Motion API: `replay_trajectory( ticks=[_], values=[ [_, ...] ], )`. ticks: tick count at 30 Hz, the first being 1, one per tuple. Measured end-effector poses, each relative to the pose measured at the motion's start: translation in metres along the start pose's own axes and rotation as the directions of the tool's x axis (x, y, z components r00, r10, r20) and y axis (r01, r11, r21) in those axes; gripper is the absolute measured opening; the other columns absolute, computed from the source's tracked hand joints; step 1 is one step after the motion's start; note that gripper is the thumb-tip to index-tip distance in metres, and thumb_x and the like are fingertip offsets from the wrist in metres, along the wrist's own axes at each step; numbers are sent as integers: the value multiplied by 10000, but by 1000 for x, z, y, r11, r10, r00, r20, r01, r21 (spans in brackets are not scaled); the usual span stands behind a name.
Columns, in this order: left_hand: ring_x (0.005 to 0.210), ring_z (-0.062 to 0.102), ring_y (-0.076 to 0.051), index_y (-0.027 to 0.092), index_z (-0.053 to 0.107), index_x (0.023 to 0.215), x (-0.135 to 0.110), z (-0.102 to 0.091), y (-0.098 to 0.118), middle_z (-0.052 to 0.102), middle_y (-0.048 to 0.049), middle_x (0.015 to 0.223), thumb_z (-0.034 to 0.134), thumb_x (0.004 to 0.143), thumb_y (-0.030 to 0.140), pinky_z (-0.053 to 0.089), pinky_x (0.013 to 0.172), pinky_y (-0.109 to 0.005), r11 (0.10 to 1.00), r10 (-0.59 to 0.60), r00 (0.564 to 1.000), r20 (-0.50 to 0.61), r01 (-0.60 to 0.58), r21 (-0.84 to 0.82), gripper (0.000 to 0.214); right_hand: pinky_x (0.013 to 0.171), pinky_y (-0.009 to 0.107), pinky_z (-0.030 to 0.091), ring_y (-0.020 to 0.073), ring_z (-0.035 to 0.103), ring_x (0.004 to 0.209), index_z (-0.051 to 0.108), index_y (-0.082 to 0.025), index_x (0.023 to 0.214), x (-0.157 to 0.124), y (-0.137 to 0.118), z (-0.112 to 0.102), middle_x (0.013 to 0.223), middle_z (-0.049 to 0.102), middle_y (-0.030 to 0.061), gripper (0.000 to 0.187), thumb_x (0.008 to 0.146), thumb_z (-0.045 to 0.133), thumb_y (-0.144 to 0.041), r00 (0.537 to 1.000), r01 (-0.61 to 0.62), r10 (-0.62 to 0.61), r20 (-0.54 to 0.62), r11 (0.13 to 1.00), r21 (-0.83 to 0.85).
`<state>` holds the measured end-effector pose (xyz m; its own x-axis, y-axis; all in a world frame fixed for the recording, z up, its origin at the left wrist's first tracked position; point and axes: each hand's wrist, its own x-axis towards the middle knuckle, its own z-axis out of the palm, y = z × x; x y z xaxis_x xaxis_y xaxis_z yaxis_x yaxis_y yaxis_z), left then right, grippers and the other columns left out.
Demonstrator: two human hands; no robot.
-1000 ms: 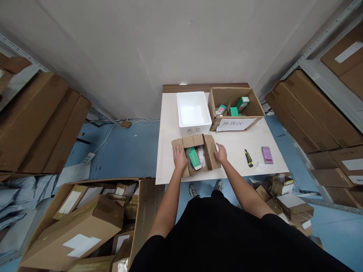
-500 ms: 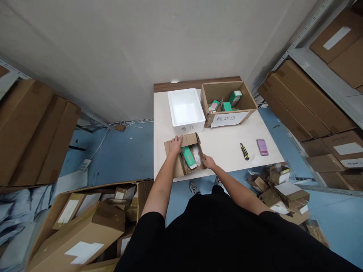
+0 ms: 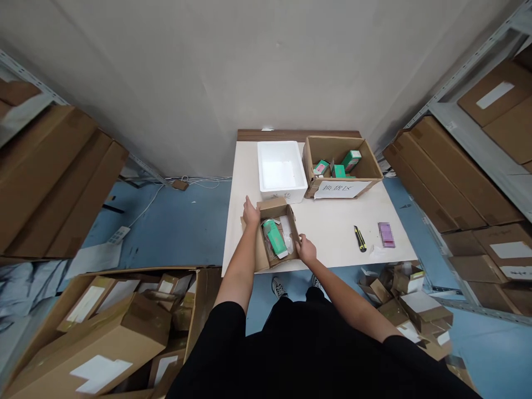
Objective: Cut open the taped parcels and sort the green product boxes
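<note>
An opened cardboard box (image 3: 294,233) sits near the front edge of the table, its flaps folded out. Inside it lie a green carton (image 3: 275,237) and some clear plastic wrapping (image 3: 287,237). My left hand (image 3: 250,211) is at the box's far left corner, fingers stretched out along its side; whether it touches the cardboard I cannot tell. On the other side, my right hand (image 3: 306,249) has its fingers closed on the box's right wall.
Behind the box stand a white foam bin (image 3: 282,193) and a labelled carton (image 3: 368,185) holding several green boxes. A yellow-black box cutter (image 3: 359,239) and a blurred purple item (image 3: 386,235) lie to the right. Cardboard boxes (image 3: 120,327) fill a big carton at lower left; shelves flank both sides.
My left hand has come off the top flap to the box's left side, and that flap now stands further back, showing more of the inside. The whole view has shifted slightly.
</note>
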<state>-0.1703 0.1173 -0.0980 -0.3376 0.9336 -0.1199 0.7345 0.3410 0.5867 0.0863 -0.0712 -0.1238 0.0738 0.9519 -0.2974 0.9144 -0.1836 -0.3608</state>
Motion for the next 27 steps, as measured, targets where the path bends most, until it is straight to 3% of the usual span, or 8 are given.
replay_trajectory(
  ticks=[2, 4, 7, 9, 13, 18, 22, 27],
  values=[
    [1508, 461, -344, 208, 477, 1617, -11, 3, 7, 486, -187, 1654, 584, 987, 177, 422, 1199, -503, 989, 144, 985, -93, -141, 37, 639, 997, 370, 461, 299, 599, 1228, 550, -194, 1476, -1, -7, -4, 1316, 685, 177, 431, 1048, 499, -193, 989, 112, -123, -85, 986, -127],
    [1513, 443, -338, 217, 660, 1448, -28, 3, 6, 553, -168, 1596, 530, 978, 103, 399, 1218, -520, 945, 326, 942, -83, -320, 70, 500, 1057, 420, 433, 322, 548, 1283, 576, -183, 1476, 3, -18, -7, 1388, 634, 206, 462, 1028, 474, -131, 962, 234, -258, -93, 949, -211],
    [1393, 549, -327, 219, 781, 1229, -65, 0, -10, 710, -149, 1370, 517, 970, 91, 433, 1185, -526, 876, 475, 880, 33, -476, 76, 391, 1078, 429, 431, 332, 538, 1309, 621, -171, 1429, 17, -43, -5, 1388, 623, 213, 442, 1006, 501, -126, 939, 343, -341, 46, 914, -218],
    [1359, 572, -324, 216, 792, 1200, -97, -2, -29, 725, -142, 1330, 540, 967, 121, 454, 1174, -522, 857, 506, 859, 76, -511, 64, 357, 1062, 407, 458, 338, 577, 1295, 607, -158, 1442, 30, -62, 3, 1390, 628, 211, 464, 980, 600, -205, 935, 317, -276, 222, 931, -179],
    [1509, 460, -341, 223, 772, 1271, -169, 0, -67, 639, -131, 1498, 574, 968, 182, 410, 1246, -535, 898, 436, 900, 15, -436, 57, 365, 1036, 401, 498, 347, 639, 1296, 277, -156, 1690, 47, -87, 30, 1473, 596, 235, 883, 954, 710, -381, 893, 84, 0, 450, 982, -166],
    [1629, 304, -375, 194, 693, 1405, -238, 15, -92, 475, -156, 1675, 602, 963, 218, 406, 1261, -568, 952, 303, 953, 16, -303, 39, 452, 1089, 420, 490, 355, 595, 1394, -24, -152, 1750, 54, -89, 61, 1607, 445, 300, 1143, 946, 739, -432, 889, -60, 148, 433, 976, -210],
    [1656, 224, -401, 169, 536, 1583, -262, 30, -91, 381, -168, 1737, 642, 937, 250, 355, 1293, -594, 970, 242, 969, 48, -243, 26, 660, 1045, 393, 521, 336, 637, 1340, -66, -177, 1746, 67, -83, 63, 1529, 532, 272, 1244, 889, 803, -419, 897, -77, 160, 411, 974, -212],
    [1656, 215, -418, 201, 474, 1643, -260, 35, -86, 327, -159, 1766, 618, 922, 202, 311, 1312, -616, 990, 139, 983, 121, -134, -51, 736, 1014, 404, 523, 355, 683, 1255, 98, -157, 1736, 70, -81, 45, 1411, 618, 267, 1131, 886, 797, -416, 960, 12, 39, 278, 984, -178]
  ],
)
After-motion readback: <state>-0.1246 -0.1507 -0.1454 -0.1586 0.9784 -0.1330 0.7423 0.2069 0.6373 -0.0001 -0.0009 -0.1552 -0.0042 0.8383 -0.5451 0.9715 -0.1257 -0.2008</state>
